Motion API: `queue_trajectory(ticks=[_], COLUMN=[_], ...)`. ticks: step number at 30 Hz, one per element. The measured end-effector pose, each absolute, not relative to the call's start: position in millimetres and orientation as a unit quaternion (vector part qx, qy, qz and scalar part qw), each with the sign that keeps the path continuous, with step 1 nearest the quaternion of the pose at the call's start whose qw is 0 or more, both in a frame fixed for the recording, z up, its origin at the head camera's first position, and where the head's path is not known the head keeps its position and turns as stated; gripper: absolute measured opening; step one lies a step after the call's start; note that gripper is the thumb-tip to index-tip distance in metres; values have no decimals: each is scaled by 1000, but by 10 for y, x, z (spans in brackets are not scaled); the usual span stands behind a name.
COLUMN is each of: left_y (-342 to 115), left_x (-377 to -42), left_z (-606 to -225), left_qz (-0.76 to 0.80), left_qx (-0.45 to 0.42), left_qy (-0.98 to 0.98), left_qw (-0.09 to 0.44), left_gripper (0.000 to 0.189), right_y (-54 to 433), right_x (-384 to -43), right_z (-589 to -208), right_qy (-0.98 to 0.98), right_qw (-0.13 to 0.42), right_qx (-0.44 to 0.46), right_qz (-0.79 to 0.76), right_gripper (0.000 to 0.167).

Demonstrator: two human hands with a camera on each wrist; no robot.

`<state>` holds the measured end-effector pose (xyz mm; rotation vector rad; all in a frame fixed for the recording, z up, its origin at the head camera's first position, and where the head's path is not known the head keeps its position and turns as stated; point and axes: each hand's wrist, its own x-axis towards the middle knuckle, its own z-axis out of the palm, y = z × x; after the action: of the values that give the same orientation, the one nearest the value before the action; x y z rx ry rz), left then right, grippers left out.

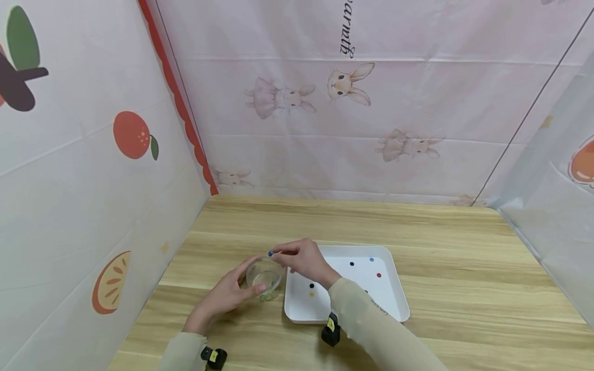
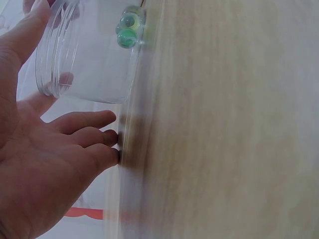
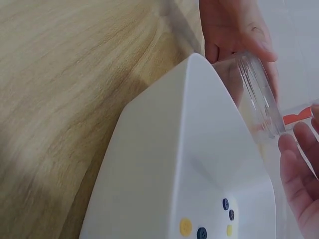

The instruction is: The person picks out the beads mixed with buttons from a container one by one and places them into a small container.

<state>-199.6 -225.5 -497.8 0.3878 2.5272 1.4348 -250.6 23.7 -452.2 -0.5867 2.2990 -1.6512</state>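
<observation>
My left hand [image 1: 227,292] holds a clear screw-neck jar [image 2: 97,64] by its neck, thumb on one side and a finger on the other. Several green glass marbles [image 2: 127,38] lie at the bottom of the jar, which stands on the table. Over the jar's mouth, my right hand [image 1: 303,259] pinches a small round blue thing [image 1: 270,253] between thumb and forefinger; its exact kind is too small to tell. Beneath the right forearm is a white tray [image 1: 390,306], partly hidden by that arm. Small buttons lie in it, among them a red button [image 1: 379,275] and a yellow button [image 3: 185,227].
The wooden table [image 1: 464,288] extends right of the tray and behind it. A printed sheet wall [image 1: 93,206] rises along the left, with another behind the table. Black wrist cameras [image 1: 331,331] sit on both forearms.
</observation>
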Motion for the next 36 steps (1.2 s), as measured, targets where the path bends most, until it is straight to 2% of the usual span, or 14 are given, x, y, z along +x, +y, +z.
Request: queue_trajectory(ticks=[9,23,31,36], left_y=[-2262,-2251,-2253,-2259], left_x=[-1990,-1988,-1996,-2003], left_z=[-5007,-5010,-4985,-4992], left_qz=[487,492,491,479], left_qx=[135,132,126,123], left_qy=[856,853,855,864], left_qw=[110,111,103,99], left_gripper=[81,79,80,81], right_y=[200,213,515,874], right_x=[-2467,-2424,-2490,-2548], right_z=[-4536,-4546,-4457,-4408], right_qy=[813,822,819,830], right_qw=[121,123,146,149], right_qx=[-219,-248,-247,-231], right_qz=[-525,-497,-497,-485], right_gripper=[20,18,29,25])
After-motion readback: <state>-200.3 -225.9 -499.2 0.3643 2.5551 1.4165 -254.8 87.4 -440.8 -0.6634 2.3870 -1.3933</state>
